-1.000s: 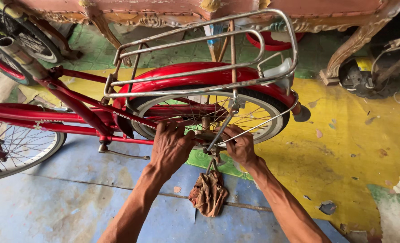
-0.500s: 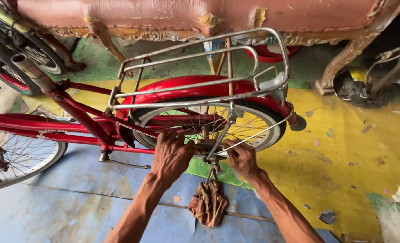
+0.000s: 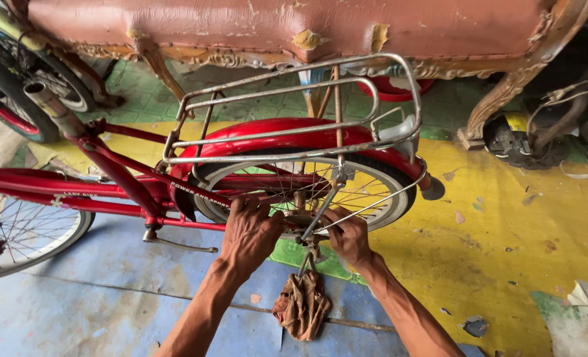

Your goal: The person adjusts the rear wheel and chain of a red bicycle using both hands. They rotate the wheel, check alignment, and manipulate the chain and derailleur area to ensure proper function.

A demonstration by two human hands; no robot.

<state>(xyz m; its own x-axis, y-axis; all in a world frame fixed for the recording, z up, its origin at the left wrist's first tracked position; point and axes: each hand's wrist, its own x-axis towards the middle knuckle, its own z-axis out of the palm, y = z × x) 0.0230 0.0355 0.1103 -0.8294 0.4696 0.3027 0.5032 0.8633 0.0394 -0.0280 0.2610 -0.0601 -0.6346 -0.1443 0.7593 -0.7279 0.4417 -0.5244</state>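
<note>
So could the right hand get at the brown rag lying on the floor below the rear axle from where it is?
Probably yes. The right hand is at the rear axle, and the brown rag lies just below it on the floor, with nothing between them.

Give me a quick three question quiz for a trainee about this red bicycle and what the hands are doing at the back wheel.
1. True or false: both hands are at the hub of the rear wheel.
2. What hangs below the hub? A) a chain B) a brown rag C) a bell
3. Fill in: above the red mudguard sits a metal ____.

Key:
1. True: the left hand and right hand meet at the hub.
2. B, the brown rag.
3. Rack: the rear rack.
</note>
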